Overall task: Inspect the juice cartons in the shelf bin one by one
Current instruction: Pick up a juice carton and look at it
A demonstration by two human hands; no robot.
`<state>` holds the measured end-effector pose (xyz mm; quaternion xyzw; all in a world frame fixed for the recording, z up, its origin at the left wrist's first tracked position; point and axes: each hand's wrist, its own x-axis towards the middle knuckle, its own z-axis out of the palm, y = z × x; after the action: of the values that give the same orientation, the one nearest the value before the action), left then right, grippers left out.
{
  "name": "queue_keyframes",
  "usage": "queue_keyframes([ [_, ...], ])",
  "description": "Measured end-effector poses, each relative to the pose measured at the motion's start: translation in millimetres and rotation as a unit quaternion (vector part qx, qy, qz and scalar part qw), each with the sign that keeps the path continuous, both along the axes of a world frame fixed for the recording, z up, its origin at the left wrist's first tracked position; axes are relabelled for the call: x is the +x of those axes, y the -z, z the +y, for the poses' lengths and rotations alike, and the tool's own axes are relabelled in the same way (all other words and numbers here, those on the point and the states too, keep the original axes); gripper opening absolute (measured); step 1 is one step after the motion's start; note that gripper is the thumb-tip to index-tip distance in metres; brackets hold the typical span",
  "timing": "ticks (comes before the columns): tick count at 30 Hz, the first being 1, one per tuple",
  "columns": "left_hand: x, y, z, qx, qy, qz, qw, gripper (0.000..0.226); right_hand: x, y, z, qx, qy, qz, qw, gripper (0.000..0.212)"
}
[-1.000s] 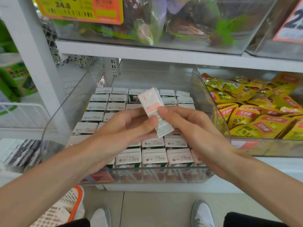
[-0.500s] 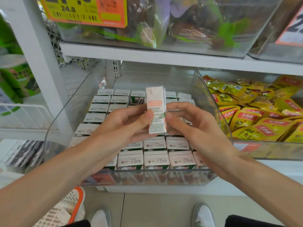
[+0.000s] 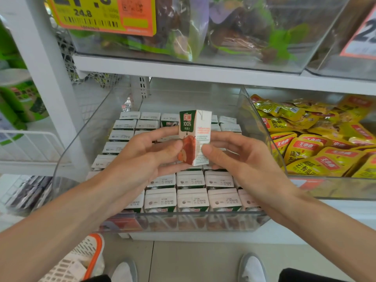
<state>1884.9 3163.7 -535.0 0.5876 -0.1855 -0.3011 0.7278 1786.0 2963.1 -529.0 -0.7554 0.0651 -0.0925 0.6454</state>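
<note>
- While pinching the carton from both sides, holds it upright in the air, long axis vertical, folded top upward.
- Grips with the left hand on the green front face: thumb pressed over the apple picture, fingers curled round behind.
- Grips with the right hand on the white printed side: thumb low on that panel, fingers curled behind the back.
- Sets the carton squarely between the two thumbs, neither hand nearer than the other, with one vertical corner turned toward the camera, so two faces on show at once.
- Hangs it over the middle of the bin, just above the rows of cartons packed tops up with date print showing. Hides with the palms the slot it would go back to, so cannot tell which.
- Looks like mid-check of this one carton, with many in the rows not yet handled.
- Probably calls next for a turn about the upright axis to bring round the hidden faces, or a tip forward to read the top. Equally easy from either hand.
- Risks a slip from so light a pinch, straight down onto the rows.
- Leaves the yellow snack packets in the neighbouring bin on the right well apart.
</note>
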Motion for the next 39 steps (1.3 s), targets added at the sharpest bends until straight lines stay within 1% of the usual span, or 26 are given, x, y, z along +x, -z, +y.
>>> queue_keyframes([
  [4,-0.3,0.7,-0.9,0.0,-0.006,0.002,1.0,0.041,-0.5,-0.6,1.6,0.016,0.003,-0.017,1.0,0.028],
  [13,0.4,2.6,-2.7,0.013,-0.024,0.015,1.0,0.044,0.3,-2.6,4.6,0.01,0.012,-0.027,1.0,0.019],
  [14,0.4,2.7,-2.8,0.012,-0.023,0.018,1.0,0.044,0.7,-2.5,4.4,0.004,0.013,-0.028,1.0,0.02],
  [17,0.6,3.1,-2.8,0.01,-0.02,0.02,1.0,0.044,1.1,-2.2,2.8,-0.024,0.012,-0.022,0.999,0.035],
  [20,1.2,3.3,-3.0,0.01,-0.029,0.008,1.0,0.045,2.4,-4.0,2.8,-0.017,0.01,-0.009,1.0,0.042],
  [21,1.1,3.2,-2.8,0.013,-0.033,-0.003,0.999,0.045,3.2,-4.0,2.7,-0.008,0.014,-0.002,1.0,0.04],
  [23,0.8,3.4,-2.5,0.027,-0.041,-0.033,0.998,0.046,4.4,-3.9,2.9,0.008,0.021,0.015,1.0,0.029],
  [24,0.7,3.7,-2.3,0.035,-0.043,-0.048,0.997,0.046,4.4,-3.7,2.9,0.006,0.019,0.023,1.0,0.023],
  [25,0.8,3.9,-2.1,0.041,-0.045,-0.06,0.996,0.046,4.0,-2.8,2.5,-0.003,0.015,0.025,1.0,0.021],
  [28,1.3,4.2,-1.3,0.039,-0.055,-0.071,0.995,0.049,3.2,-0.3,1.4,0.004,0.013,0.01,1.0,0.029],
  [31,1.6,4.2,-0.6,0.025,-0.044,-0.064,0.997,0.042,3.3,1.2,-0.7,0.024,0.018,-0.006,1.0,0.033],
  [36,2.8,6.2,0.0,0.021,-0.044,-0.064,0.997,0.036,2.8,1.2,-1.1,0.028,0.018,-0.012,0.999,0.031],
  [39,4.1,6.9,1.0,0.022,-0.048,-0.06,0.997,0.033,3.1,0.6,-1.3,0.032,0.018,-0.008,0.999,0.018],
])
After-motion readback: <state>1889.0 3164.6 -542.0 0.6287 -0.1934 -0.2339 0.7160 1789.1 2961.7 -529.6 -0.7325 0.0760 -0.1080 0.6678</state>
